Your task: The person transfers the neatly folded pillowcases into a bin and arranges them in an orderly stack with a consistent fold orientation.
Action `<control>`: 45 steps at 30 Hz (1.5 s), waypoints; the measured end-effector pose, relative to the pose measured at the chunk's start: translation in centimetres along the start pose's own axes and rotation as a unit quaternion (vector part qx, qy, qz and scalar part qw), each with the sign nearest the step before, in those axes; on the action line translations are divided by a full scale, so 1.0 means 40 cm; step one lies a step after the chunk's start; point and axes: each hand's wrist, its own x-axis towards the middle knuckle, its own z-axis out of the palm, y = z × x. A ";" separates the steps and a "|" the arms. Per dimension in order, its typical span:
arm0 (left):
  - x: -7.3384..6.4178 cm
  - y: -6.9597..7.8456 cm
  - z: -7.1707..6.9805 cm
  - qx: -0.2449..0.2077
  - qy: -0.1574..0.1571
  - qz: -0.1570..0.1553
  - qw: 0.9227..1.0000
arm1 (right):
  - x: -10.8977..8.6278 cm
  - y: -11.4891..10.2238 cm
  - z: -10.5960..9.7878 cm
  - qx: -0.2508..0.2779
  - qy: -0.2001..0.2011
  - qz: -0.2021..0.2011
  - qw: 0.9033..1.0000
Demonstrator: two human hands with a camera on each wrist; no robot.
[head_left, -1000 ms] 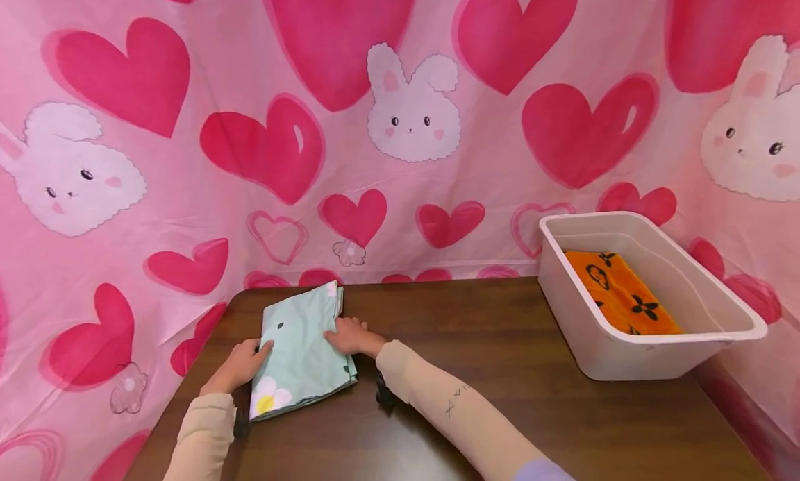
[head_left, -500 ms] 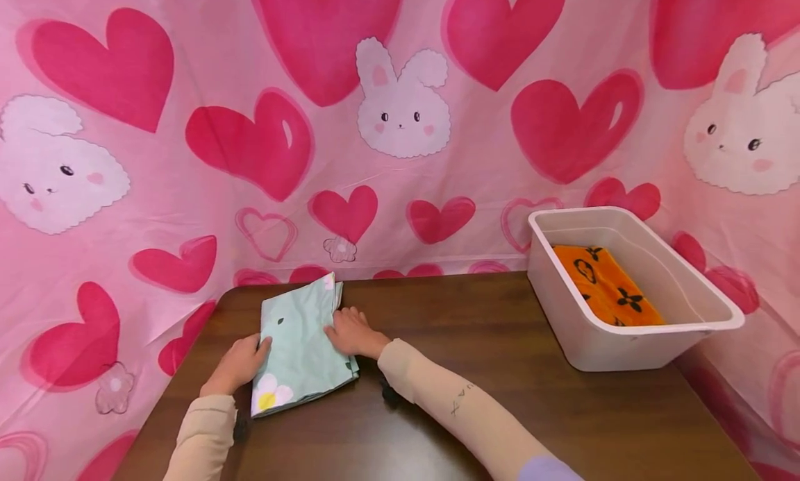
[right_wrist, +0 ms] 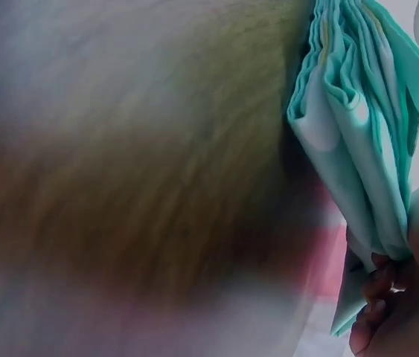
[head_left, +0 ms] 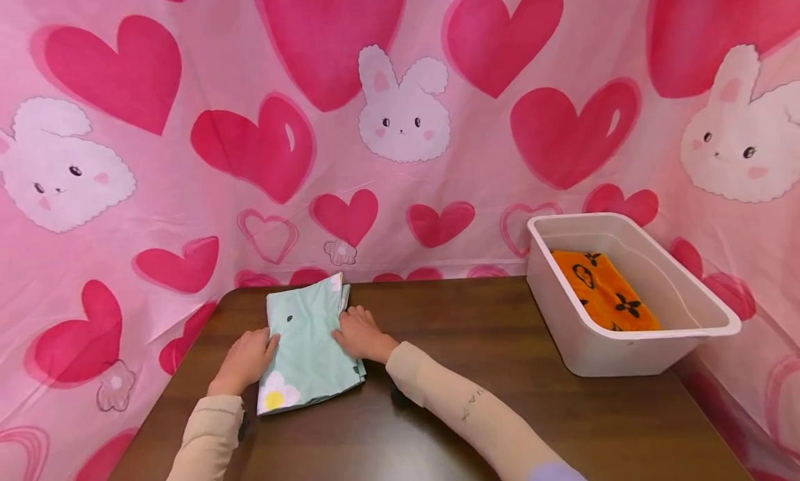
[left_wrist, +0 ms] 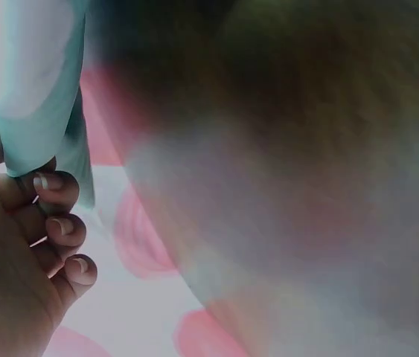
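A mint-green folded cloth (head_left: 312, 342) printed with a white daisy and small dark leaves is held over the left part of the table. My left hand (head_left: 246, 361) grips its left edge, thumb on top; in the left wrist view, curled fingers (left_wrist: 62, 227) show at the edge of the cloth (left_wrist: 42, 111). At the opposite edge, my right hand (head_left: 364, 335) holds the cloth, thumb over the top face. Several stacked layers of the cloth (right_wrist: 358, 141) appear in the right wrist view, with that hand's fingers (right_wrist: 369, 316) bent around the lower part.
A pale plastic tub (head_left: 578, 349) stands at the table's right side, with an orange cloth (head_left: 603, 290) with black motifs inside. The dark wooden table (head_left: 450, 342) meets a pink curtain (head_left: 400, 182) printed with hearts and bunnies at the back and sides.
Both hands have shifted slightly to the right with the folded cloth, keeping their grip on its two sides. The head view has turned a little; tub and orange cloth stay put.
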 end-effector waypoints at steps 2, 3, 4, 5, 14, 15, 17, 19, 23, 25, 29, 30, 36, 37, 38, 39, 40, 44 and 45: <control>0.003 0.010 0.000 0.004 0.005 0.006 1.000 | -0.008 0.003 -0.003 -0.007 0.002 -0.003 1.000; 0.006 0.015 0.001 0.006 0.009 0.007 1.000 | -0.012 0.005 -0.006 -0.009 0.002 -0.004 1.000; 0.009 0.020 0.000 0.007 0.013 0.010 1.000 | -0.014 0.007 -0.009 -0.010 0.004 -0.005 1.000; 0.012 0.026 -0.002 0.007 0.017 0.013 1.000 | -0.016 0.009 -0.012 -0.011 0.007 -0.006 1.000; 0.032 0.072 -0.024 0.002 0.030 0.018 0.999 | -0.025 0.037 -0.045 -0.003 0.017 -0.013 1.000; 0.032 0.078 -0.025 0.002 0.030 0.019 0.999 | -0.027 0.041 -0.049 -0.004 0.019 -0.015 1.000; 0.034 0.089 -0.027 0.000 0.029 0.022 0.999 | -0.034 0.048 -0.055 -0.006 0.021 -0.017 1.000; 0.034 0.100 -0.028 -0.001 0.026 0.021 0.999 | -0.041 0.054 -0.059 -0.002 0.022 -0.019 1.000; 0.037 0.118 -0.031 -0.002 0.024 0.022 0.999 | -0.055 0.069 -0.064 0.006 0.026 -0.019 0.999; 0.040 0.126 -0.034 -0.001 0.025 0.026 0.999 | -0.060 0.077 -0.067 0.012 0.028 -0.019 0.999; 0.049 0.141 -0.039 0.000 0.029 0.034 0.999 | -0.070 0.089 -0.081 0.022 0.032 -0.020 0.999; 0.050 0.145 -0.040 -0.001 0.028 0.034 0.999 | -0.072 0.092 -0.085 0.023 0.032 -0.021 0.999; 0.048 0.172 -0.035 -0.010 0.023 0.032 0.999 | -0.098 0.102 -0.111 0.032 0.035 -0.018 0.999; 0.049 0.176 -0.033 -0.008 0.025 0.033 0.999 | -0.102 0.103 -0.114 0.033 0.035 -0.018 0.999; 0.049 0.180 -0.031 -0.007 0.028 0.034 0.999 | -0.105 0.104 -0.117 0.033 0.037 -0.020 0.999; 0.050 0.183 -0.030 -0.006 0.031 0.036 0.999 | -0.109 0.105 -0.120 0.033 0.039 -0.020 0.999; 0.050 0.188 -0.028 -0.005 0.034 0.039 0.999 | -0.112 0.107 -0.122 0.032 0.040 -0.021 0.998; 0.055 0.206 -0.023 -0.008 0.043 0.047 0.998 | -0.127 0.115 -0.133 0.033 0.050 -0.017 0.998; 0.055 0.210 -0.023 -0.010 0.041 0.049 0.998 | -0.131 0.118 -0.136 0.034 0.052 -0.015 0.998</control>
